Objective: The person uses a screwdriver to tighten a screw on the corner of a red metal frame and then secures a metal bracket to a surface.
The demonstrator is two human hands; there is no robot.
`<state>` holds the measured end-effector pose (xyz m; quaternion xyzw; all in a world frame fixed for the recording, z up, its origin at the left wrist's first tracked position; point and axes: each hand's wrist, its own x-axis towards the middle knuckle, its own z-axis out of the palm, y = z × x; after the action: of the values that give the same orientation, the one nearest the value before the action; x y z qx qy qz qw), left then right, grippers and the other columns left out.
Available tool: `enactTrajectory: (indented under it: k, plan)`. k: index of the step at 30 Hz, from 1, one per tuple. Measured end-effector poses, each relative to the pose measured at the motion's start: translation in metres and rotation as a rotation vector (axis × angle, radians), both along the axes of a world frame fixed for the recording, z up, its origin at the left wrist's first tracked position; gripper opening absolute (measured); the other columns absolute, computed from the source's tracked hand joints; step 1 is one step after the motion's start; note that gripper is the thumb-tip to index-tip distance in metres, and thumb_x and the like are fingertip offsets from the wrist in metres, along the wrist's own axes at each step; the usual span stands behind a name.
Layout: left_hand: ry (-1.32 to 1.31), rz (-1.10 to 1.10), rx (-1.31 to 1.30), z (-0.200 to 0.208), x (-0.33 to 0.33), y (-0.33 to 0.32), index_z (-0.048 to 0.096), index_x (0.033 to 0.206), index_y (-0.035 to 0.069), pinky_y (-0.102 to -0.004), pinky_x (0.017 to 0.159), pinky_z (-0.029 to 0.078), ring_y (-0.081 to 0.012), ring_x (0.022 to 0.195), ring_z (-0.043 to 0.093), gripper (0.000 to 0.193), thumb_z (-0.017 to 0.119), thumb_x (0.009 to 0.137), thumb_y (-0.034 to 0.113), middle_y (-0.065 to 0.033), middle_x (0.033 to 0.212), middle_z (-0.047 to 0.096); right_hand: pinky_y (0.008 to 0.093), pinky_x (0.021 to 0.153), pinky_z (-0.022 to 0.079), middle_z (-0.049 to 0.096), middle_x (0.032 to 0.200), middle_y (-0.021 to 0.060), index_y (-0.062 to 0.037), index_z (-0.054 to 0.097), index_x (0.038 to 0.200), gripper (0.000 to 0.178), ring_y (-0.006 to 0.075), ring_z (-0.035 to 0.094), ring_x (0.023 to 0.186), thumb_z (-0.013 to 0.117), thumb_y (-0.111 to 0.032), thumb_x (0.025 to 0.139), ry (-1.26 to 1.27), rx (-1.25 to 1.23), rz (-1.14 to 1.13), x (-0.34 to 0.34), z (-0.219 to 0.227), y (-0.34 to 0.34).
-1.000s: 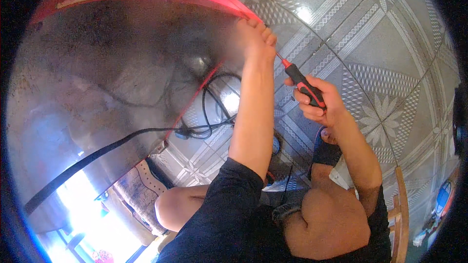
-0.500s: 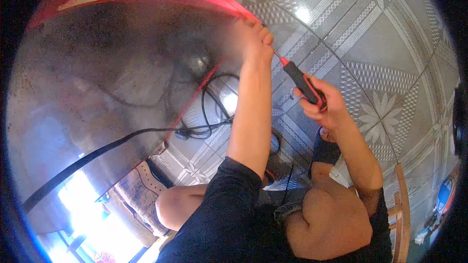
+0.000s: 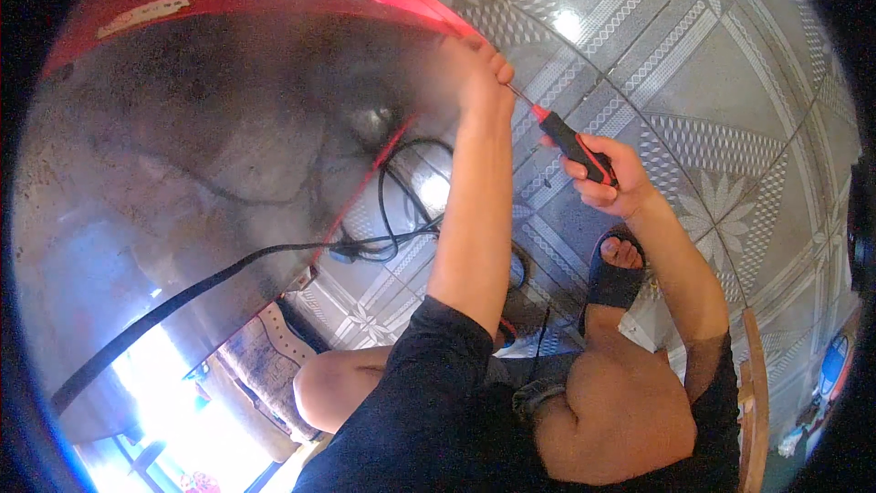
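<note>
My right hand (image 3: 613,173) is closed around the black and red handle of a screwdriver (image 3: 568,139). Its thin shaft slants up and left to my left hand (image 3: 482,73), where the tip is hidden. The fingers of that left hand curl over the corner of a large dark grey, shiny panel (image 3: 228,119) with a red rim (image 3: 415,20). What lies beneath those fingers does not show, and haze blurs part of the hand.
A black cable (image 3: 210,278) runs across the panel to a loose coil (image 3: 388,187) on the patterned tile floor (image 3: 712,141). My sandalled foot (image 3: 616,274) rests below my right hand. A wooden chair frame (image 3: 753,402) stands at the right, and bright light comes from lower left.
My right hand and the screwdriver handle have shifted slightly right, and more of my foot shows. The left hand keeps its place at the corner.
</note>
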<state>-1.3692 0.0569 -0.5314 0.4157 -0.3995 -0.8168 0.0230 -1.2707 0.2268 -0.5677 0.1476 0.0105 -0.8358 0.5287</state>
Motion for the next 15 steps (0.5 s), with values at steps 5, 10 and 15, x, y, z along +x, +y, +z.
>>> enactTrajectory:
  k: [5, 10, 15]
  plan:
    - [0.073, -0.051, 0.016, -0.002, 0.004, -0.004, 0.035, 0.068, 0.011, -0.0236, 0.036, 0.015, -0.0085, 0.041, 0.017, 0.023, 0.030, 0.084, 0.028, 0.0028, 0.051, 0.022, 0.0186, 0.029, 0.027, 0.050, 0.071, 0.0045, 0.0003, 0.033, 0.122, 0.043, 0.0069, 0.035, 0.032, 0.036, -0.026, 0.088, -0.016, -0.025, -0.032, 0.005, 0.008, -0.005]
    - [0.025, -0.013, 0.042, 0.000, 0.003, 0.000, 0.034, 0.067, 0.012, -0.0239, 0.036, 0.015, -0.0087, 0.041, 0.018, 0.024, 0.030, 0.084, 0.029, 0.0025, 0.051, 0.023, 0.0248, 0.032, 0.034, 0.052, 0.070, 0.0064, -0.0043, 0.040, 0.118, 0.039, 0.0145, 0.041, 0.034, 0.042, -0.024, 0.085, -0.012, 0.134, -0.008, 0.006, 0.024, 0.002]
    - [-0.019, -0.001, 0.031, 0.001, 0.002, -0.001, 0.033, 0.066, 0.013, -0.0241, 0.035, 0.014, -0.0087, 0.040, 0.018, 0.024, 0.030, 0.082, 0.030, 0.0024, 0.051, 0.023, 0.0389, 0.050, 0.042, 0.051, 0.071, 0.0132, -0.0069, 0.045, 0.113, 0.040, 0.0335, 0.053, 0.063, 0.053, -0.011, 0.074, 1.543, 1.602, -0.252, 0.018, 0.051, -0.026]
